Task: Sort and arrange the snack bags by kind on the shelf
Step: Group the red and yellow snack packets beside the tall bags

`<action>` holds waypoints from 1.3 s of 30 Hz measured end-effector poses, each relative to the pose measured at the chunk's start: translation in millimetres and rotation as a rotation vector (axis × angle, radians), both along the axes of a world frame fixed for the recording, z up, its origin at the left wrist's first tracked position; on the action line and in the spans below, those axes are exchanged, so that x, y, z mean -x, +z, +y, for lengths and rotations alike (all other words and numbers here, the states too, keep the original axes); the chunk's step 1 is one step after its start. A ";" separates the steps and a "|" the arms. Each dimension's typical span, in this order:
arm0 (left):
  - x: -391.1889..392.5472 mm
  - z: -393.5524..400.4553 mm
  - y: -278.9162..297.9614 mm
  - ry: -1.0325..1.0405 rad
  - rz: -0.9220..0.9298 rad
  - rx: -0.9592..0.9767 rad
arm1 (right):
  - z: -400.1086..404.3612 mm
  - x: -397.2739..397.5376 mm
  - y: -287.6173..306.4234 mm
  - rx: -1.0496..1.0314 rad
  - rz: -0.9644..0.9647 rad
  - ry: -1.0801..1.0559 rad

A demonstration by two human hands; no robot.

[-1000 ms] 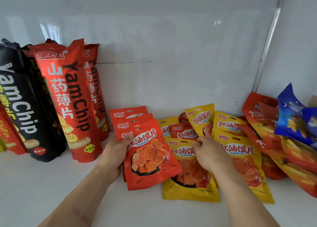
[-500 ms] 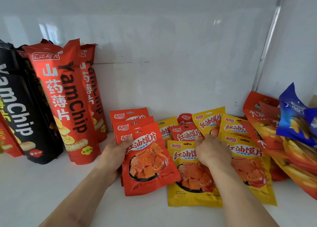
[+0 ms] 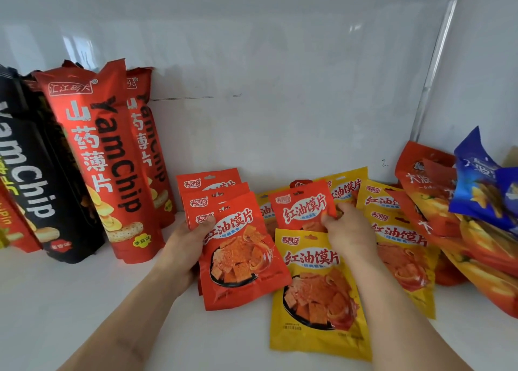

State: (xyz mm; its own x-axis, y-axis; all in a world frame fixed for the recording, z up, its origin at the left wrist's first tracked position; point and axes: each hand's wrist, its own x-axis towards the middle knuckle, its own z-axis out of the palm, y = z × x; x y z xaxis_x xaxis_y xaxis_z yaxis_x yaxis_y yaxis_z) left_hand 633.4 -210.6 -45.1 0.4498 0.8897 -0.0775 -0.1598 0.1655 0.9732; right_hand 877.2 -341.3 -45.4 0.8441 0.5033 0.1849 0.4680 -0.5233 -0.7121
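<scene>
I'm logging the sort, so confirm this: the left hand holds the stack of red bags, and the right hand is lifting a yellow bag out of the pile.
One detail is wrong. The head view shows the right hand pinching a small red bag, not a yellow one; the yellow bags lie flat beneath it. The left hand does hold the stack of red bags.

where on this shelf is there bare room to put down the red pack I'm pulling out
Bare shelf lies in front of the tall YamChip bags, left of the left hand and its red stack. The right side is crowded: yellow packs overlap there, under the right hand and its red pack.
</scene>
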 end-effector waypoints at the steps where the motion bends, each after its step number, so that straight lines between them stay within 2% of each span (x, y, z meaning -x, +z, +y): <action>1: -0.7 -0.2 0.0 0.003 -0.007 0.003 | -1.9 -0.6 4.1 -0.089 -0.015 0.021; 6: -5.5 -2.2 1.0 0.017 -0.037 0.016 | -12.3 4.6 33.3 -0.533 -0.057 0.113; 9: -6.2 -2.1 1.3 0.041 -0.049 0.029 | -19.8 16.5 51.3 -0.758 -0.091 0.079; 12: -6.7 -1.6 3.3 0.058 -0.061 0.026 | -23.4 26.4 60.4 -0.868 -0.027 0.095; 14: -6.2 -1.1 4.3 0.064 -0.066 0.029 | -20.7 32.8 57.6 -0.725 0.137 0.260; 17: -5.0 0.2 4.3 0.084 -0.079 0.033 | -13.4 50.6 43.1 -0.384 0.354 0.531; 20: -5.1 1.6 3.9 0.110 -0.087 0.036 | -2.3 65.4 27.8 -0.179 0.343 0.592; 28: -6.6 -7.7 11.0 0.103 -0.107 0.076 | 5.2 97.6 28.4 0.005 0.167 0.497; 32: -5.4 -11.0 12.5 0.063 -0.093 0.023 | -0.1 101.7 31.8 0.083 0.080 0.463; 35: -0.9 -8.8 19.5 0.077 -0.085 0.004 | -1.3 108.3 35.1 0.124 -0.054 0.435; 37: 5.3 -3.6 29.6 0.067 -0.090 0.009 | -0.7 115.5 41.3 0.058 -0.025 0.459; 39: 14.2 2.2 39.5 0.029 -0.043 0.004 | 0.9 127.3 46.6 -0.004 0.081 0.537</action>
